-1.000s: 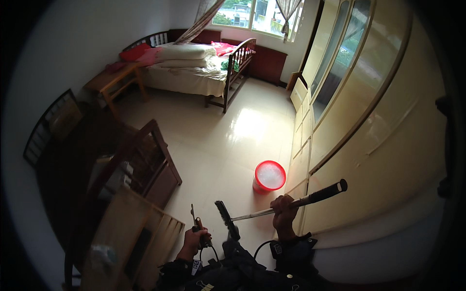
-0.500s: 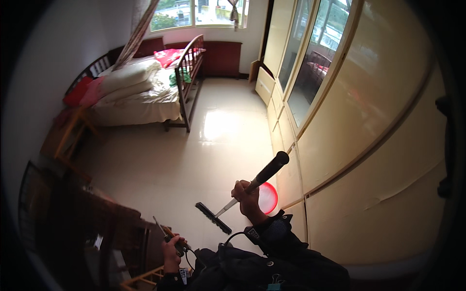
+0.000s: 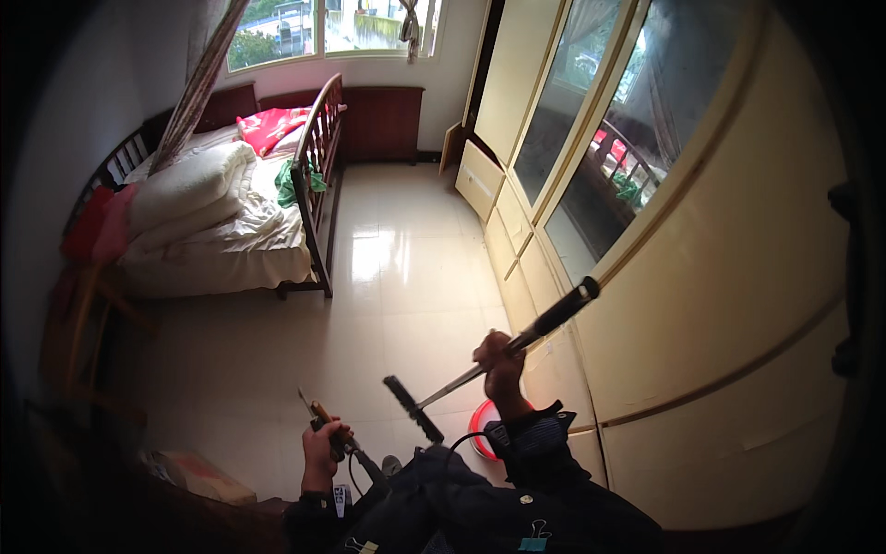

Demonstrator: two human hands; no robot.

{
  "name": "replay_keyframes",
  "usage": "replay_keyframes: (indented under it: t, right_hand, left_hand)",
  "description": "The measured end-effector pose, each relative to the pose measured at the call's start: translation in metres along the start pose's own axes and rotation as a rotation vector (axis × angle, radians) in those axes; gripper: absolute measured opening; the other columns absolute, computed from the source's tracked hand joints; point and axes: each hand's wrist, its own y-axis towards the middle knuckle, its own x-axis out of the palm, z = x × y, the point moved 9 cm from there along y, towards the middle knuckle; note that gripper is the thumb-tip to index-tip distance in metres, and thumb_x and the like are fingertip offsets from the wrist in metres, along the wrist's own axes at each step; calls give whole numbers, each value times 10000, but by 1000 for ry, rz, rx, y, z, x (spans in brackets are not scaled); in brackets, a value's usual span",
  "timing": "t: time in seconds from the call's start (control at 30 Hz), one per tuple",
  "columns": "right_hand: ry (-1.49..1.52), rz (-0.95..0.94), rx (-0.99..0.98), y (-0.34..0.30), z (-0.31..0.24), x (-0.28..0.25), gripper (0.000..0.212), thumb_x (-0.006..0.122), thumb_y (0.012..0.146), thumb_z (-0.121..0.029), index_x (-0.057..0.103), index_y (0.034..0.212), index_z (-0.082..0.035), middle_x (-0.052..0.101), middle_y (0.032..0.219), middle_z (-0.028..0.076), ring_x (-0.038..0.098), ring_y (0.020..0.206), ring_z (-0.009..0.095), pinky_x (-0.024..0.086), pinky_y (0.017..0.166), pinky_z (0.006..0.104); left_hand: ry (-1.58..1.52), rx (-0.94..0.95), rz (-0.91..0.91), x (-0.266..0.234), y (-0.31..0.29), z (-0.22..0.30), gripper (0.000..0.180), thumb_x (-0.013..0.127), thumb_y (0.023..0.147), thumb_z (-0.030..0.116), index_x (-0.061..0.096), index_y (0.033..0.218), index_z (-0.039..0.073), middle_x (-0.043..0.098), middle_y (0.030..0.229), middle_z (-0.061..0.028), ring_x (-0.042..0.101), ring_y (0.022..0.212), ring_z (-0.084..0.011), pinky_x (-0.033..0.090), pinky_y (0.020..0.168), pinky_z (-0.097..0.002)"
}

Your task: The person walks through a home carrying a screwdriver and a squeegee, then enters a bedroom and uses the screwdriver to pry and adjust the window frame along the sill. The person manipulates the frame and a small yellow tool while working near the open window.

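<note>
My right hand [image 3: 501, 365] is closed around the metal shaft of a T-shaped squeegee [image 3: 452, 385]. Its black grip points up and to the right, towards the cupboards, and its dark narrow head hangs at lower left over the floor. Lower left, my left hand [image 3: 323, 452] is closed on a slim hand tool [image 3: 305, 403] with a thin metal tip; a brown handle lies alongside, and its exact kind is unclear. Beneath my right forearm a red-rimmed basin [image 3: 476, 428] stands on the floor, mostly hidden by my hand and sleeve.
Cream cupboards [image 3: 683, 323] with glass doors line the right side, one low door ajar. A wooden bed [image 3: 212, 272] with folded bedding stands at the left by the window. A wooden stool [image 3: 88, 309] and a cardboard-like box [image 3: 198, 475] are nearer on the left.
My view has shifted, and I stand closer to the bed and cupboards. The squeegee has moved with my right hand to the right. Both hands keep their hold.
</note>
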Motion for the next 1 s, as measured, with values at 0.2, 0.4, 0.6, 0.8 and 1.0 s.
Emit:
replay_keyframes:
  t: [0.2,0.4,0.6,0.8,1.0]
  right_hand:
    - [-45,81,-55,94,24,-8,460,628,1053,-240,453,641,-135,388,538,-36,332,477,75,358,520,282]
    - [-59,165,-39,217,75,-7,434,684,1020,-204,489,640,-127,425,539,-39,363,478,67,352,508,268]
    - [-105,177,2,364,108,16,467,702,1017,-219,443,635,-147,355,573,-66,351,483,69,388,526,268]
    - [-122,144,-21,475,130,27,462,679,1030,-256,478,636,-122,433,565,-35,382,510,69,362,532,267]
    - [-253,172,25,598,173,20,504,560,1083,-362,453,656,-115,392,568,-24,389,525,102,426,613,291]
  left_hand:
    - [39,-89,-14,41,118,32,223,641,878,35,608,1088,-31,709,849,-157,724,744,-306,608,656,-428]
    - [74,-164,-24,90,222,61,229,638,873,29,603,1091,-33,703,846,-159,720,738,-307,610,658,-435]
    - [132,-65,0,177,333,145,208,634,873,38,603,1072,-12,694,837,-144,715,735,-291,605,654,-423]
    - [131,-102,-22,239,423,188,200,637,877,32,600,1072,6,694,828,-134,715,737,-283,580,583,-411]
    - [160,-229,-9,284,553,208,189,648,892,72,602,1074,46,698,831,-113,715,735,-268,544,512,-409]
